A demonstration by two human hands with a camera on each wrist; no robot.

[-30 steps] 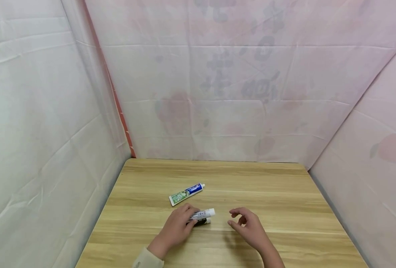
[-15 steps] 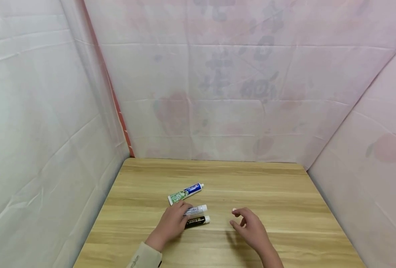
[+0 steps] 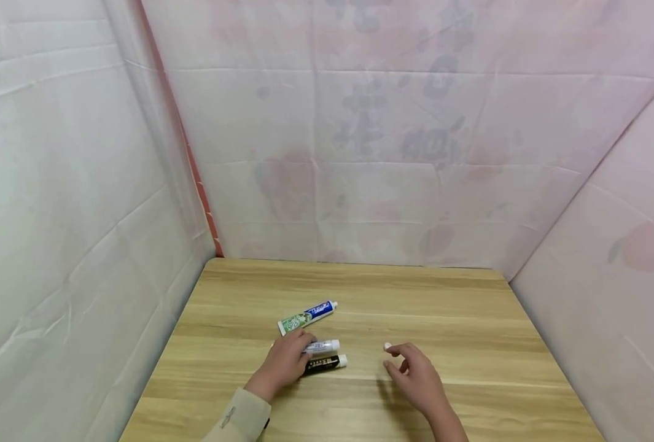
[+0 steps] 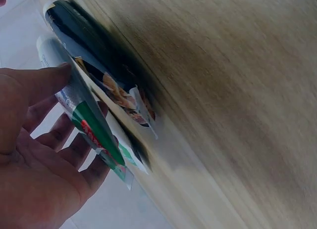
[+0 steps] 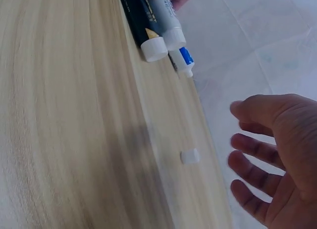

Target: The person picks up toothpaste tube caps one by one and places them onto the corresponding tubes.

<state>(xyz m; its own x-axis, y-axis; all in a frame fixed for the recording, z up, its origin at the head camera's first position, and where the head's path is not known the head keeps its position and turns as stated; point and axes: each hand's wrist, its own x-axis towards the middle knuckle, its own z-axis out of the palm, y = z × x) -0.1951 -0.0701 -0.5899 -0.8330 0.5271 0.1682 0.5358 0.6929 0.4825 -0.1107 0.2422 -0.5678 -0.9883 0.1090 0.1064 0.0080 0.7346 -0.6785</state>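
Note:
My left hand (image 3: 286,362) grips a silver-white toothpaste tube (image 4: 83,93) with a green end, thumb on one side and fingers curled on the other. Just nearer to me lies a black toothpaste tube (image 3: 325,364) with a white cap. Beyond the hand is a blue and green toothpaste tube (image 3: 308,318), its narrow nozzle bare. A small white cap (image 3: 387,347) lies on the table by the fingertips of my right hand (image 3: 417,377). That hand hovers with fingers loosely bent and nothing between them; the right wrist view shows the cap (image 5: 190,156) apart from it.
The wooden table (image 3: 448,307) is enclosed by pale cloth walls (image 3: 371,202) at the back and both sides. A red strip (image 3: 207,215) runs down the back left corner.
My left hand has shifted left with the silver-white tube, and the black tube shows more, apart from it. The white cap has come into sight by my right fingertips, which drew slightly right.

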